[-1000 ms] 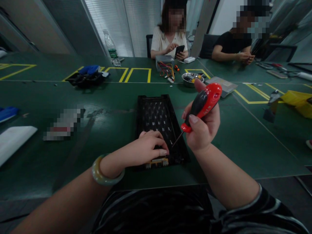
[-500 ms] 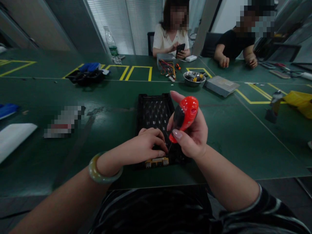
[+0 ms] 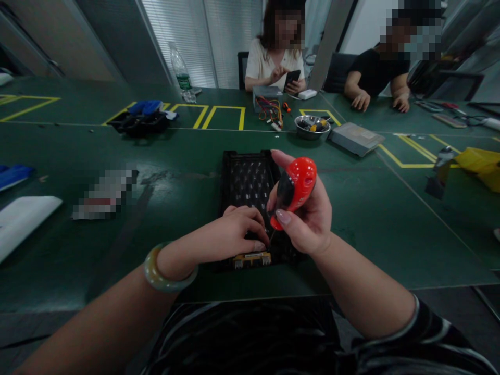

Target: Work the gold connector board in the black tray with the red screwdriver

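A red and black screwdriver (image 3: pixel 302 183) is gripped in my right hand (image 3: pixel 317 216), its handle tilted and its thin shaft pointing down. The tip reaches the near end of a black plastic casing (image 3: pixel 253 179), whose floor has a pattern of small holes. A circuit board (image 3: pixel 253 258) with metal connectors lies at that near end. My left hand (image 3: pixel 238 233) rests over the casing, fingers bent and closed beside the screwdriver's tip. Whatever sits between those fingertips is too small or hidden to make out.
Across the table are a metal bowl (image 3: pixel 311 128) of tools, a grey metal box (image 3: pixel 356 139), a power supply (image 3: pixel 267 98) with coloured wires and a black tray (image 3: pixel 138 122). Yellow material (image 3: pixel 479 165) lies right. Two people sit opposite, one holding a phone (image 3: pixel 292 78).
My hands, the screwdriver and the casing stay almost in place. The person at the far right has spread their fingers on the table.
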The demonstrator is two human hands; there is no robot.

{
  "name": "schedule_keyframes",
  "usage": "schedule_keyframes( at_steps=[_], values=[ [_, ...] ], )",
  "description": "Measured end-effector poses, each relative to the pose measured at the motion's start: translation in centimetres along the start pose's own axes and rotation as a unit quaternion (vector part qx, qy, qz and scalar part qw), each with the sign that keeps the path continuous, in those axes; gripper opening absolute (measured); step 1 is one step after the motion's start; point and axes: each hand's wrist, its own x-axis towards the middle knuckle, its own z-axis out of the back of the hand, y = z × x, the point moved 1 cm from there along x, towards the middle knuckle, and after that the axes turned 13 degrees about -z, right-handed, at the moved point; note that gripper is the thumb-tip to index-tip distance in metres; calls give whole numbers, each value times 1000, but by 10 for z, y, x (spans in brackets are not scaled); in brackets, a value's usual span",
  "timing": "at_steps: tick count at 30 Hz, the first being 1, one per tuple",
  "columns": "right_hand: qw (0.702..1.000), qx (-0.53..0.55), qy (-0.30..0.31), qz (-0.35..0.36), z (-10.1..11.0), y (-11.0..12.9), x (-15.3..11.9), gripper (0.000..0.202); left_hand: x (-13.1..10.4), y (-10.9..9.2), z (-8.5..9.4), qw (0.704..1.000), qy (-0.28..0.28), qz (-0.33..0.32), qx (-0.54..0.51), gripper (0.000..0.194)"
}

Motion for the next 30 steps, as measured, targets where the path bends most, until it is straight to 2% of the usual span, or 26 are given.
schedule_keyframes(
  at_steps=[6,12,24,30],
  values=[
    [999,-4,15,-31,0,1,-3,68,-2,1,0,1000,0,6,-3,16],
    [1000,3,-4,8,1,0,-2,68,0,0,1,1000,14,-4,-12,13],
    [1000,-18,-15,16,0,1,-3,68,-1,-2,2,1000,12,4,-12,14],
    [999,-15,42,-2,1,3,-1,71,-2,-1,0,1000,-4,18,7,14]
  ],
)
